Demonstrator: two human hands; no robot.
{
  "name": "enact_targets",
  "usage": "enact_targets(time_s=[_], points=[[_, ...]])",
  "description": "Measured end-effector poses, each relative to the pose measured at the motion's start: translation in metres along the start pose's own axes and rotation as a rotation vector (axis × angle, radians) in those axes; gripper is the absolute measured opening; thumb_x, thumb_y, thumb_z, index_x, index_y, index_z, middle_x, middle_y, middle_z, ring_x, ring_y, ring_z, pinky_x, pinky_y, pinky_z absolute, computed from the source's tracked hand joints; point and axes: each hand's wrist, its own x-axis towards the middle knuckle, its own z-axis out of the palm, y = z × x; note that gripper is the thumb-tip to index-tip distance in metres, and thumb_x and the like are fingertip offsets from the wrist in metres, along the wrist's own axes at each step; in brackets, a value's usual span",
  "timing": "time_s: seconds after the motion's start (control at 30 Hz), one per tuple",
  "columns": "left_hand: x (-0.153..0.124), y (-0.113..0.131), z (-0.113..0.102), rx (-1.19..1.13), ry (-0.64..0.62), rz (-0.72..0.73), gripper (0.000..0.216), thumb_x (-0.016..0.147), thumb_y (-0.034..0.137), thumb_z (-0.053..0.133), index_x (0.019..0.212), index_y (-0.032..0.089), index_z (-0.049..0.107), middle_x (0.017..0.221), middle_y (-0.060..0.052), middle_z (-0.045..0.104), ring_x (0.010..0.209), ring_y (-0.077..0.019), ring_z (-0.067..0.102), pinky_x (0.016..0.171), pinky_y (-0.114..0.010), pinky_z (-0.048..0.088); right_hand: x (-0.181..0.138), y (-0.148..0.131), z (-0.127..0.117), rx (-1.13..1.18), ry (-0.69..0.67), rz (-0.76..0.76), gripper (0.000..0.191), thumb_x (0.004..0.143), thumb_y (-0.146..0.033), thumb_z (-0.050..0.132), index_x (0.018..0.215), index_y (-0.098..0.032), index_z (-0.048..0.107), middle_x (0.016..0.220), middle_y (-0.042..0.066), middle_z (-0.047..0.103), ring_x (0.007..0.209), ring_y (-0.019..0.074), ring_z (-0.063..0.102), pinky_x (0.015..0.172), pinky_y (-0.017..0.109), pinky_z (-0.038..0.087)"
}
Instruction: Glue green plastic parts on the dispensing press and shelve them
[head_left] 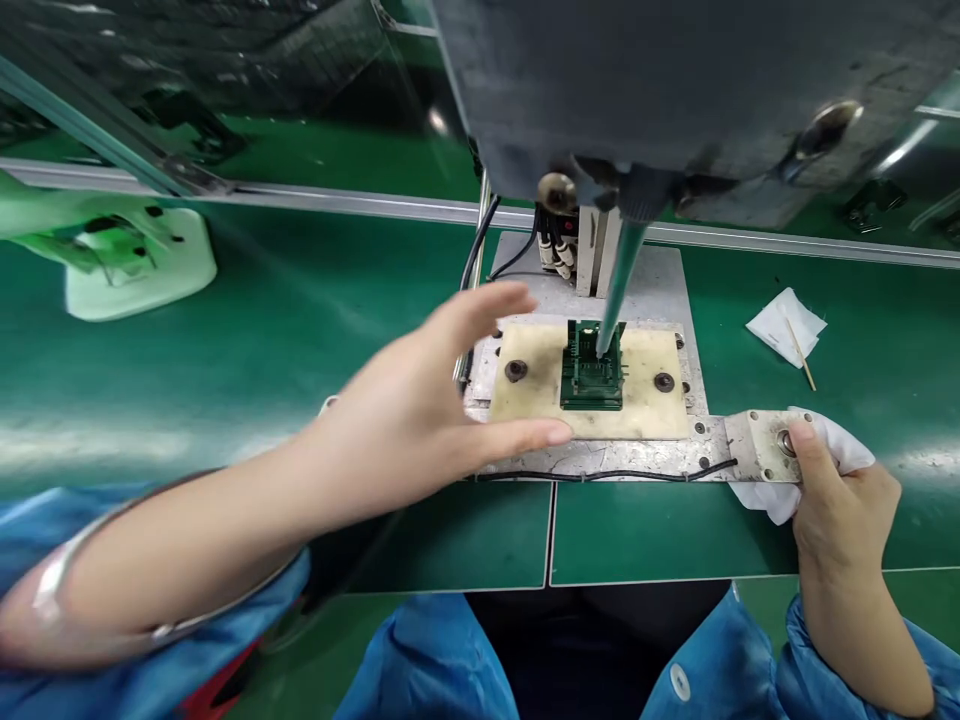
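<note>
Green PCB sits in cream plate, under rod. L hand empty, fingers spread beside it; R hand grips white cloth at metal block, thumb by button. Prob. positioning step; next move calls for L hand clear of rod.

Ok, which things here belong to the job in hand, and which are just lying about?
Likely in use:
- circuit board
- cream plate
- teal rod
- metal end block
- cloth at right hand

Likely lying about:
- white wipe
- thin stick
- pale green stand
</note>
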Motion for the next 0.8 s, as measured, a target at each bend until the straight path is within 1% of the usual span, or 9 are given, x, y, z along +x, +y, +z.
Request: enact_targets(time_s=[0.1, 0.17, 0.27, 0.37, 0.43, 0.53, 0.6, 0.67, 0.8], points=[[0.021, 0.002, 0.022, -0.129, -0.236, -0.084, 0.087, 0.063, 0.053, 0.085, 0.137, 0.024, 0.049, 0.143, -0.013, 0.057, 0.134, -0.0385, 0.051, 0.111, -0.061, 0.042, -0.001, 0.002, 0.0, 0.006, -0.017, 0.025, 0.049, 0.067, -0.063, 0.08, 0.087, -0.018, 0.076, 0.076, 0.003, 0.067, 0.077, 0.0228, 0.059, 0.069, 0.033, 0.047], [0.028, 0.002, 0.032, -0.303, -0.27, -0.114, 0.075, 0.068, 0.046, 0.083, 0.133, 0.023, 0.051, 0.139, -0.014, 0.06, 0.133, -0.0352, 0.053, 0.113, -0.058, 0.041, -0.001, 0.003, 0.001, 0.013, -0.021, 0.027, 0.051, 0.066, -0.064, 0.08, 0.087, -0.018, 0.076, 0.074, 0.003, 0.067, 0.075, 0.0223, 0.06, 0.067, 0.033, 0.047], [0.03, 0.009, 0.031, -0.475, -0.288, -0.168, 0.062, 0.069, 0.041, 0.083, 0.122, 0.021, 0.06, 0.132, -0.011, 0.065, 0.125, -0.031, 0.059, 0.113, -0.051, 0.043, -0.001, 0.003, 0.003, 0.01, -0.008, 0.034, 0.054, 0.065, -0.065, 0.08, 0.089, -0.016, 0.077, 0.077, 0.004, 0.07, 0.076, 0.0229, 0.062, 0.066, 0.033, 0.048], [0.027, 0.02, 0.02, -0.513, -0.365, -0.303, 0.047, 0.071, 0.047, 0.081, 0.108, 0.021, 0.07, 0.113, -0.007, 0.073, 0.108, -0.0288, 0.068, 0.101, -0.045, 0.053, -0.001, 0.005, 0.003, 0.003, -0.009, 0.049, 0.055, 0.065, -0.063, 0.081, 0.09, -0.015, 0.076, 0.08, 0.006, 0.072, 0.079, 0.0245, 0.065, 0.066, 0.033, 0.05], [0.021, 0.025, 0.014, -0.558, -0.423, -0.396, 0.037, 0.075, 0.054, 0.077, 0.089, 0.02, 0.074, 0.093, -0.005, 0.076, 0.091, -0.0257, 0.07, 0.088, -0.039, 0.057, 0.0, 0.008, 0.002, -0.003, -0.008, 0.034, 0.054, 0.067, -0.062, 0.08, 0.091, -0.014, 0.076, 0.08, 0.006, 0.072, 0.079, 0.0249, 0.066, 0.065, 0.032, 0.051], [0.007, 0.026, 0.01, -0.781, -0.53, -0.595, 0.044, 0.076, 0.062, 0.072, 0.068, 0.018, 0.072, 0.071, -0.004, 0.072, 0.073, -0.0217, 0.069, 0.071, -0.032, 0.057, 0.002, 0.01, 0.002, 0.003, -0.007, 0.011, 0.051, 0.069, -0.06, 0.08, 0.091, -0.014, 0.076, 0.08, 0.006, 0.072, 0.079, 0.0254, 0.066, 0.064, 0.033, 0.052], [-0.006, 0.025, 0.01, -0.974, -0.635, -0.728, 0.047, 0.075, 0.063, 0.071, 0.072, 0.017, 0.075, 0.071, -0.005, 0.073, 0.072, -0.0225, 0.069, 0.068, -0.031, 0.056, 0.003, 0.008, 0.004, 0.008, -0.02, 0.017, 0.05, 0.069, -0.06, 0.08, 0.091, -0.015, 0.076, 0.078, 0.006, 0.072, 0.08, 0.0263, 0.067, 0.066, 0.034, 0.052], [-0.02, 0.022, 0.01, -1.114, -0.776, -0.788, 0.049, 0.075, 0.063, 0.071, 0.086, 0.016, 0.079, 0.08, -0.008, 0.077, 0.077, -0.0246, 0.071, 0.071, -0.032, 0.056, 0.001, 0.006, 0.005, 0.033, -0.016, 0.015, 0.049, 0.071, -0.059, 0.08, 0.092, -0.016, 0.077, 0.081, 0.007, 0.073, 0.083, 0.0282, 0.068, 0.069, 0.037, 0.054], [-0.048, 0.017, 0.014, -1.206, -1.018, -0.711, 0.059, 0.077, 0.061, 0.068, 0.107, 0.012, 0.079, 0.097, -0.014, 0.078, 0.082, -0.0272, 0.073, 0.075, -0.032, 0.054, -0.02, 0.005, -0.006, 0.045, 0.18, -0.207, 0.04, 0.079, -0.05, 0.076, 0.099, -0.016, 0.076, 0.094, 0.01, 0.074, 0.087, 0.0294, 0.068, 0.08, 0.043, 0.054]])
